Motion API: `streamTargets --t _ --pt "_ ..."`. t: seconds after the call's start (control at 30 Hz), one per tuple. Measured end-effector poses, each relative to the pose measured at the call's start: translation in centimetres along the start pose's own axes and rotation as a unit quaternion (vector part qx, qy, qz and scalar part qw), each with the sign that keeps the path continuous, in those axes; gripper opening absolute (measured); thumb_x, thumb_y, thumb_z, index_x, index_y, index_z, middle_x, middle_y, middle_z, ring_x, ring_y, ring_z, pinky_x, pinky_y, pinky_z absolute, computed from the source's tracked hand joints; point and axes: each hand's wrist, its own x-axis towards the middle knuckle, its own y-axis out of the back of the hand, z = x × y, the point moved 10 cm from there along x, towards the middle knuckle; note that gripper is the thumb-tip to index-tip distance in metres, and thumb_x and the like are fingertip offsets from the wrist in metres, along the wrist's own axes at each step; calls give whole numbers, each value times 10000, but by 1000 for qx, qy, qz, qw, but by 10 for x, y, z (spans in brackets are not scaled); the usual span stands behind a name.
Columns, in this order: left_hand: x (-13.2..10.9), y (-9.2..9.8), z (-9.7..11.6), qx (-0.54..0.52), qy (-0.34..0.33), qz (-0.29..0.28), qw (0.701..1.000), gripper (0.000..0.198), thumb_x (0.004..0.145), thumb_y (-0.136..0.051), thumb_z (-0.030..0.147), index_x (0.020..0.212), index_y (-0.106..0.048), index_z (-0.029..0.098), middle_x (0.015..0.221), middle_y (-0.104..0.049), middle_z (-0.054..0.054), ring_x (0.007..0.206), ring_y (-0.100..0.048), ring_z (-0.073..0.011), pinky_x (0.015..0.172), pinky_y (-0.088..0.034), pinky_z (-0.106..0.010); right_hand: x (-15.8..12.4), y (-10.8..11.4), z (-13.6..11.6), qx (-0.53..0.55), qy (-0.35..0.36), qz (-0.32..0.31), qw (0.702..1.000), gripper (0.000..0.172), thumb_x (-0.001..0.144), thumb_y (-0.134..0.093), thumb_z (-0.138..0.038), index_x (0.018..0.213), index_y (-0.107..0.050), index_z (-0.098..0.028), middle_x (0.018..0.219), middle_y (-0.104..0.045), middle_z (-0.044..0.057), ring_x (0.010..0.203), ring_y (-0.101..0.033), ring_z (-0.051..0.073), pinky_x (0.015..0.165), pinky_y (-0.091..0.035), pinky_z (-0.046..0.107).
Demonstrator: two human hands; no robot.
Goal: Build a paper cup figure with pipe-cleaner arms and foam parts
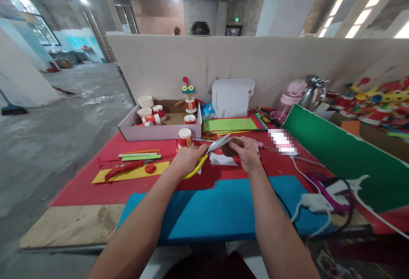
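Observation:
My left hand [189, 159] is closed around the yellow handles of a pair of scissors [218, 143], blades pointing up and to the right. In my right hand [249, 154] is a small brown piece of cardboard [230, 148] with a curved edge, pinched right by the blades. Whether the blades touch it I cannot tell. Below lies a scrap of white paper [223, 160] on the red sheet. A red and white paper cup [185, 137] stands upside down just beyond my left hand.
At the back left, a shallow box [159, 133] holds several paper cups and a cup figure [188, 89]. Red-handled pliers [124, 170] lie on yellow paper at left. Blue paper [211, 211] covers the front edge. A green-sided box [335, 155] and a purple power strip [329, 191] with cables stand right.

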Motion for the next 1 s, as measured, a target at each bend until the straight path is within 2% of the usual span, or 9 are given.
streamTargets --t 0.37,0.63,0.77,0.9,1.0 --pt "0 -2 1 -5 -10 13 1000 266 961 -353 384 1079 -503 199 875 -643 -80 799 -644 -238 613 -437 -271 1 -4 6 11 -10 -21 1000 355 486 -865 -424 755 -762 -216 760 -750 15 746 -657 192 801 -483 362" --pt "0 -1 1 -19 2 -8 1000 193 952 -393 327 1019 -518 196 871 -639 -75 789 -639 -233 621 -438 -278 2 -3 9 23 -26 -26 999 346 484 -872 -397 755 -754 -217 737 -745 3 724 -656 183 795 -481 355" --pt "1 1 4 -30 1 3 1000 188 957 -385 314 995 -526 195 862 -639 -73 795 -635 -230 638 -433 -279 1 -2 9 22 -28 -21 999 352 482 -870 -412 744 -751 -210 731 -743 7 717 -650 184 780 -480 352" --pt "1 -2 2 -40 16 -9 999 190 952 -390 302 992 -537 188 842 -655 -72 789 -648 -233 630 -425 -274 0 0 11 14 -40 -7 999 366 474 -864 -418 737 -741 -196 727 -734 14 700 -637 179 740 -483 338" --pt "0 0 -6 -54 44 -10 998 200 925 -441 305 1070 -525 196 870 -677 -69 815 -666 -242 626 -422 -270 1 7 9 31 -27 23 999 369 460 -862 -410 724 -716 -200 698 -711 -8 678 -614 156 680 -475 295"
